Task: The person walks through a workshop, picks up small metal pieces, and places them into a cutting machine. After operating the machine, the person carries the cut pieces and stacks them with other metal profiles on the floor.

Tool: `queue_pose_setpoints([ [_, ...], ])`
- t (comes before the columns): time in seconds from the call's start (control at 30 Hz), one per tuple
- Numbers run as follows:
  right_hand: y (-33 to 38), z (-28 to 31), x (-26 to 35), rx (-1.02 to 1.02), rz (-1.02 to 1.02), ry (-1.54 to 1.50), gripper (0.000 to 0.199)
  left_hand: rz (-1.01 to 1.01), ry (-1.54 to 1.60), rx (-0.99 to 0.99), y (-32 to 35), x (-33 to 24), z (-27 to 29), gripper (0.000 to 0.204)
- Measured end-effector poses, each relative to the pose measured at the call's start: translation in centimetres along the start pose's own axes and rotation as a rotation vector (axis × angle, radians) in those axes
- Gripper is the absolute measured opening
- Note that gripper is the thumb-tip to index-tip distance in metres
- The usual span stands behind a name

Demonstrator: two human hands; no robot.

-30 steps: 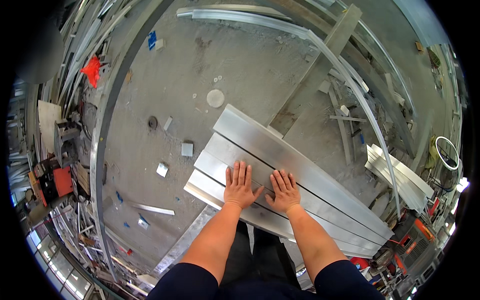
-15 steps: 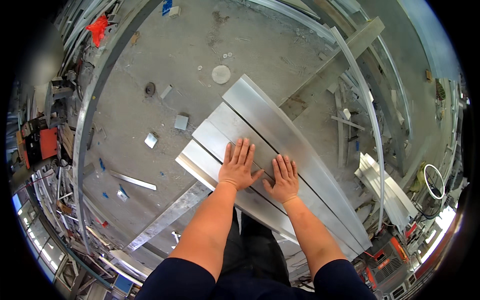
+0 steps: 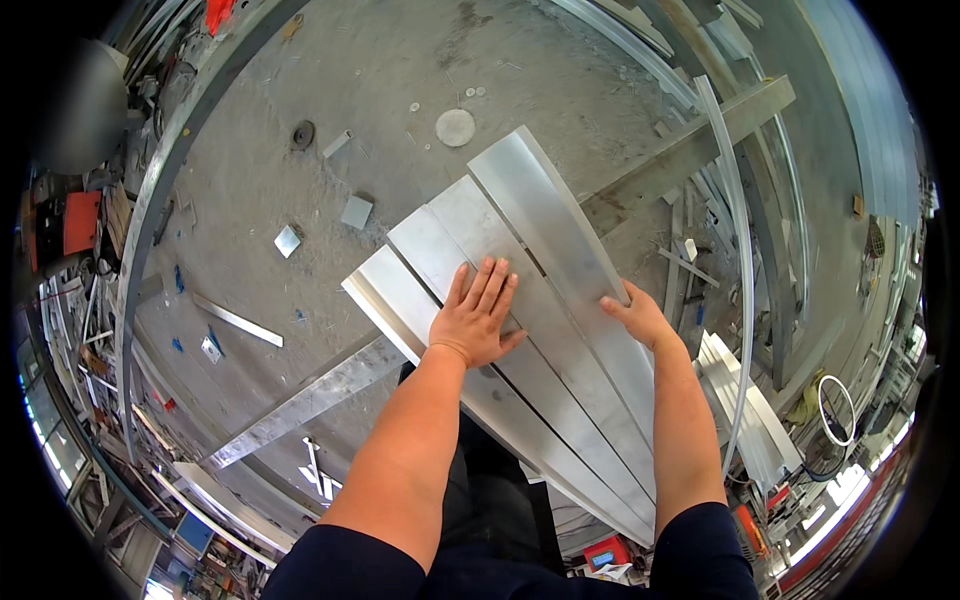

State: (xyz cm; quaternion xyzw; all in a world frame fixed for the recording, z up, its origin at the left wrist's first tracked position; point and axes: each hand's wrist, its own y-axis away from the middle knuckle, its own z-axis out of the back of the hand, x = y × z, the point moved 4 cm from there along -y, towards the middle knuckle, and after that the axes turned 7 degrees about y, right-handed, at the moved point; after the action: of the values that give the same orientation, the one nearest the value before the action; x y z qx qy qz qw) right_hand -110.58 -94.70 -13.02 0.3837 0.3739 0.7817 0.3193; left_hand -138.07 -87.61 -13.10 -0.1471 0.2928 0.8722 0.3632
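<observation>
Several long silvery metal profiles lie side by side in front of me, with dark narrow gaps between some of them. My left hand rests flat, fingers stretched, on the wide middle profile. At the outer edge of the rightmost metal profile, my right hand has its thumb on top and its fingers over the side; the fingertips are hidden. The leftmost profile, with a raised lip, is untouched by either hand.
The profiles lie across a metal beam that continues as a beam at the upper right. A curved-looking long bar stands out on the right, near stacked white profiles. Offcuts and a round disc lie on the floor.
My right hand has moved from lying flat on the middle profiles to the rightmost profile's outer edge, gripping it. The left hand stays flat on the middle profile. The view has shifted slightly.
</observation>
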Motion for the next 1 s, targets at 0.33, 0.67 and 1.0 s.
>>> queue_pose_setpoints([
  [0.33, 0.0, -0.2, 0.8, -0.090, -0.011, 0.067, 0.040, -0.020, 0.029, -0.082, 0.3, 0.2, -0.1, 0.085],
  [0.67, -0.1, -0.7, -0.2, -0.140, 0.055, 0.048, 0.037, -0.037, 0.041, -0.112, 0.1, 0.4, -0.4, 0.082],
  [1.0, 0.0, -0.7, -0.7, -0.131, 0.041, 0.059, 0.036, -0.037, 0.046, -0.063, 0.0, 0.5, -0.2, 0.080],
])
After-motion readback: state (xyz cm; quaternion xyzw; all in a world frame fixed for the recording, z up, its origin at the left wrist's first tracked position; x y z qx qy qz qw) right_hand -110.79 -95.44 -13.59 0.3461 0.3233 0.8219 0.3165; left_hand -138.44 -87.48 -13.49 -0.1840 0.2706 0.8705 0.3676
